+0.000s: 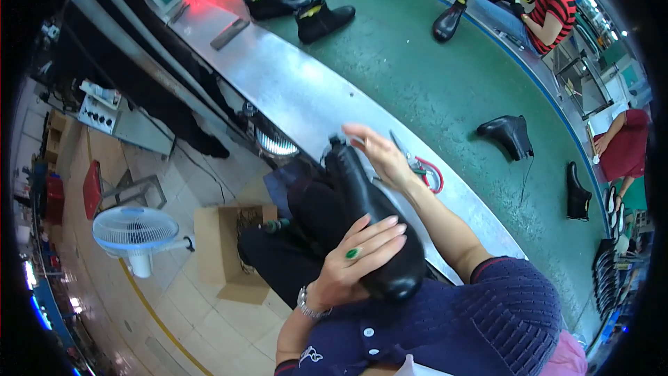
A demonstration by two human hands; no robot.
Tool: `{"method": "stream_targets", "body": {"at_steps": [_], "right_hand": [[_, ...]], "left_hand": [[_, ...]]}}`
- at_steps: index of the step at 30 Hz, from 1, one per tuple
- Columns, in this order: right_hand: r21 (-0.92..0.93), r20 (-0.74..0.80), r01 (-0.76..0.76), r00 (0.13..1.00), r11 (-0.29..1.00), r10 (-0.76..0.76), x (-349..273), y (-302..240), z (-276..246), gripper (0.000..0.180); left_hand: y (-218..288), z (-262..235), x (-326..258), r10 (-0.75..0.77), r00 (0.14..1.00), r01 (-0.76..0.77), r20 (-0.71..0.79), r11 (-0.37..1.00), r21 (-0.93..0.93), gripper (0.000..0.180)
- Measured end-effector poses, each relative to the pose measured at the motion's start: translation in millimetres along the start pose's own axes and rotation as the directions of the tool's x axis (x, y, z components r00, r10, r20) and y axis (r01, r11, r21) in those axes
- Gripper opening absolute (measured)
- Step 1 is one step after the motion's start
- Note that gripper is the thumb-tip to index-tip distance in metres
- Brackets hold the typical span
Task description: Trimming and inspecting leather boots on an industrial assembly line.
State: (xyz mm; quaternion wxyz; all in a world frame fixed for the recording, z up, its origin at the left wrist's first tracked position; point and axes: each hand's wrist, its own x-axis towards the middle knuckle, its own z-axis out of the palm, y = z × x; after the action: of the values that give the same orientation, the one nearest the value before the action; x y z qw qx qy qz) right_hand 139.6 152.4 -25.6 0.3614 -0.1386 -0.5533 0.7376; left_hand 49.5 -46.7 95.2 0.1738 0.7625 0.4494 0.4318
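Note:
A black leather boot (pixel 355 188) rests over my lap, with its rounded toe toward my chest and its other end by the metal table edge. My left hand (pixel 358 257), wearing a green-stoned ring and a wristwatch, is wrapped over the front part of the boot. Beside the boot's far end is my right hand (pixel 383 157), its fingers stretched out and apart. Whether its fingertips touch the boot I cannot tell. Close by my right wrist, red-handled scissors (pixel 428 173) lie on the metal strip.
A green conveyor belt (pixel 417 83) runs past the metal ledge (pixel 306 83), carrying several black boots (pixel 511 136). A flat bar (pixel 229 33) lies farther along the ledge. To the left are a fan (pixel 136 233) and an open carton (pixel 229 254). Other people sit across the belt.

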Motion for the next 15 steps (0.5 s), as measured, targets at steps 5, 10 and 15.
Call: {"method": "stream_targets", "body": {"at_steps": [5,10,15], "right_hand": [[-0.099,0.321,-0.314,0.888,0.944,0.329,-11.4,-31.5,7.0,0.03],[0.007,0.341,-0.242,0.913,0.97,0.225,-5.0,-48.4,35.7,0.015],[0.158,0.13,-0.247,0.965,0.956,0.228,-9.1,-55.3,61.0,0.014]], "left_hand": [[0.5,-13.3,-20.2,-0.158,0.978,0.092,-0.135,0.914,-0.396,0.038],[11.2,-12.5,-34.0,-0.197,0.907,-0.006,-0.373,0.878,-0.478,0.019],[9.0,-15.8,-31.4,-0.13,0.894,-0.112,-0.429,0.862,-0.494,0.015]]}}
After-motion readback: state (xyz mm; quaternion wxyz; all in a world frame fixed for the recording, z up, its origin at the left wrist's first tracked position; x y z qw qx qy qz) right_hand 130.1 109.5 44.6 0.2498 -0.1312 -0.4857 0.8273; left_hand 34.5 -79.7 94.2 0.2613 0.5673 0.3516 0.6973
